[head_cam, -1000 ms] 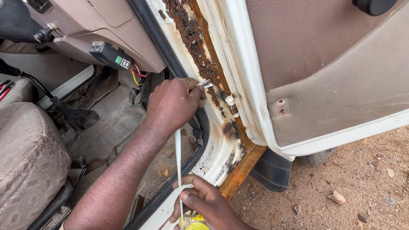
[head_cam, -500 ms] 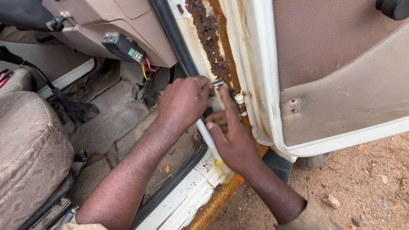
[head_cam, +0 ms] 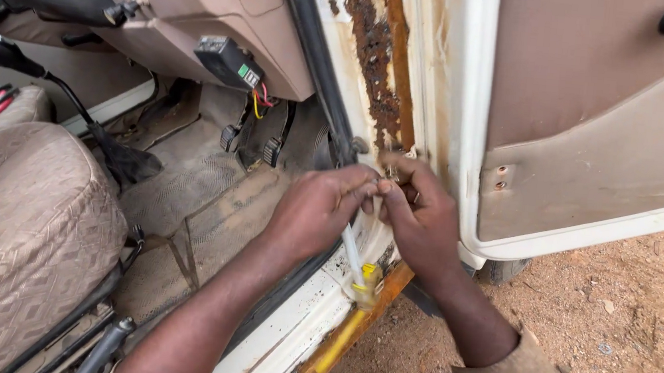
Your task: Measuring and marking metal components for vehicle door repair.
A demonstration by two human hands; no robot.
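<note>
At the foot of the rusted door pillar (head_cam: 375, 62), a white cable (head_cam: 353, 252) is pinched between both hands: left hand (head_cam: 318, 209) and right hand (head_cam: 418, 214) meet fingertip to fingertip, closed on its upper end. It hangs down to a yellow-taped bundle (head_cam: 365, 281) on the sill (head_cam: 286, 342), pedals (head_cam: 252, 139) far left, open door (head_cam: 593, 129) right

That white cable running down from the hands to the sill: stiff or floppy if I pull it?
The white cable probably bends easily: it hangs slack from the left hand and right hand to the door sill. It looks thin, so likely light. Its yellow end might snag.
</note>
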